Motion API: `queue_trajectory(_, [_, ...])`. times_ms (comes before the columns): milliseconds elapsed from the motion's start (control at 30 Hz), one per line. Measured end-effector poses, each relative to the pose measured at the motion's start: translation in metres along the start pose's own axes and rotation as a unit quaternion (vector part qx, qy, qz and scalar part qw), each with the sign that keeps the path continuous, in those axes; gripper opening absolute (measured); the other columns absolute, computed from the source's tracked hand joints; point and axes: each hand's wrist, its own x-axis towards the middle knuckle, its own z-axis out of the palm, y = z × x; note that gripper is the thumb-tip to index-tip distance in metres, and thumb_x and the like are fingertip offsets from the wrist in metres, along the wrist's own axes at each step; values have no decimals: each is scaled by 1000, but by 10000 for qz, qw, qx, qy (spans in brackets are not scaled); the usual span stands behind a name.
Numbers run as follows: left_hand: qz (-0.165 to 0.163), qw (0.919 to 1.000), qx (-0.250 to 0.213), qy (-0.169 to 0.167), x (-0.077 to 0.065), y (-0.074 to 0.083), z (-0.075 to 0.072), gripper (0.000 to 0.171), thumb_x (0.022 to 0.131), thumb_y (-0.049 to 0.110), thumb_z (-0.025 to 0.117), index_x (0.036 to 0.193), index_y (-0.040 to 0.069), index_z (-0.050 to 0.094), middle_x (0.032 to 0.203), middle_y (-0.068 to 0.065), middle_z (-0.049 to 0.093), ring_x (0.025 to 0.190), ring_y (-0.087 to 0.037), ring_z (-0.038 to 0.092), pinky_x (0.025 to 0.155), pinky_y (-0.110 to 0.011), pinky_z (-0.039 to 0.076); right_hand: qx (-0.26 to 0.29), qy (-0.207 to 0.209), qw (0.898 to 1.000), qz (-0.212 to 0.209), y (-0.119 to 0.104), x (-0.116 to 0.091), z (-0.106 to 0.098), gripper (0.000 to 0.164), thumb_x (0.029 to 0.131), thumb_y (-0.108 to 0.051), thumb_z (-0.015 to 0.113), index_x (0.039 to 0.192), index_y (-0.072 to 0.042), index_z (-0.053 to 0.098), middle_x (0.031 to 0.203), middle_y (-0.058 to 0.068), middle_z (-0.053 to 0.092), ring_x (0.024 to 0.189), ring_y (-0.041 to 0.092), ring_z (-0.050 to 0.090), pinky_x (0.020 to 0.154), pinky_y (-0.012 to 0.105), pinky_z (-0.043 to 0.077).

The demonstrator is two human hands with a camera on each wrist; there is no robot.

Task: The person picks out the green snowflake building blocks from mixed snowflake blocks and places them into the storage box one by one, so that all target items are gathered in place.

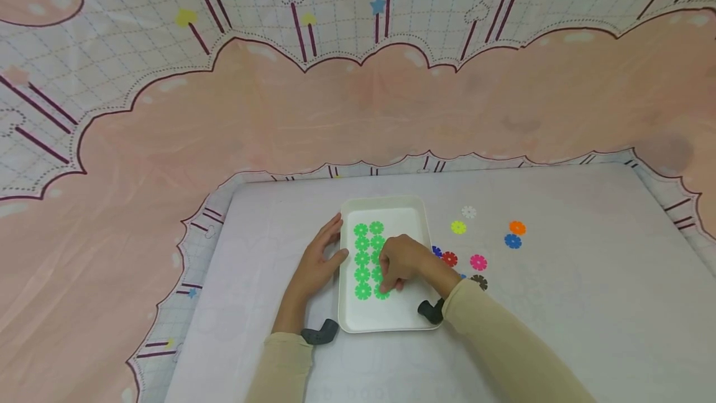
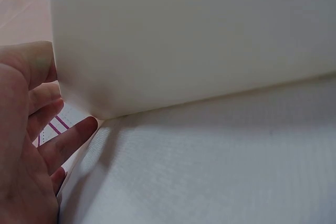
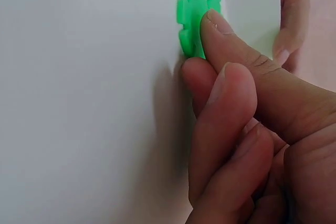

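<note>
A white rectangular tray (image 1: 411, 219) lies on the covered table, with two columns of green notched plastic discs (image 1: 362, 243) in its left half. My right hand (image 1: 405, 259) is over the tray with curled fingers, and thumb and forefinger pinch the edge of the nearest green disc (image 3: 190, 14) in the right column. That hand hides parts of several discs in the column. At the tray's left side my left hand (image 1: 314, 266) touches the rim with thumb and fingers extended. The left wrist view shows its fingers (image 2: 71, 140) against the tray's outer wall.
Right of the tray lie loose discs of the same form: a yellow disc (image 1: 458, 227), a white disc (image 1: 468, 212), an orange disc (image 1: 517, 227), a blue disc (image 1: 513, 241), a pink disc (image 1: 478, 262) and others. My right forearm partly covers some. A patterned curtain (image 1: 358, 111) hangs behind the table.
</note>
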Motion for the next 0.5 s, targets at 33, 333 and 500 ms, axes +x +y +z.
queue_trajectory(33, [2, 10000, -1, -4, 0, 0, 0, 62, 96, 8, 67, 154, 8, 45, 166, 11, 33, 139, -28, 53, 125, -54, 29, 36, 8, 10000, -6, 1, 0, -1, 27, 71, -20, 94, 64, -15, 68, 57, 0, 67, 51, 15, 67, 59, 26, 50])
queue_trajectory(333, [-11, 10000, -78, -21, 0, 1, 3, 62, 97, 12, 68, 154, 11, 45, 166, 12, 32, 140, -28, 53, 125, -55, 26, 456, 298, 9984, -125, 6, -17, -21, 26, 72, -21, 93, 65, -14, 68, 58, 0, 67, 54, 19, 69, 55, 24, 45])
queue_trajectory(500, [-64, 9999, -84, -17, 0, 2, 3, 61, 97, 16, 68, 154, 12, 45, 166, 12, 32, 141, -26, 51, 126, -55, 25, 709, 740, 9947, 55, 14, -34, -37, 25, 76, -22, 91, 67, -14, 69, 65, 1, 66, 58, 22, 69, 53, 24, 46])
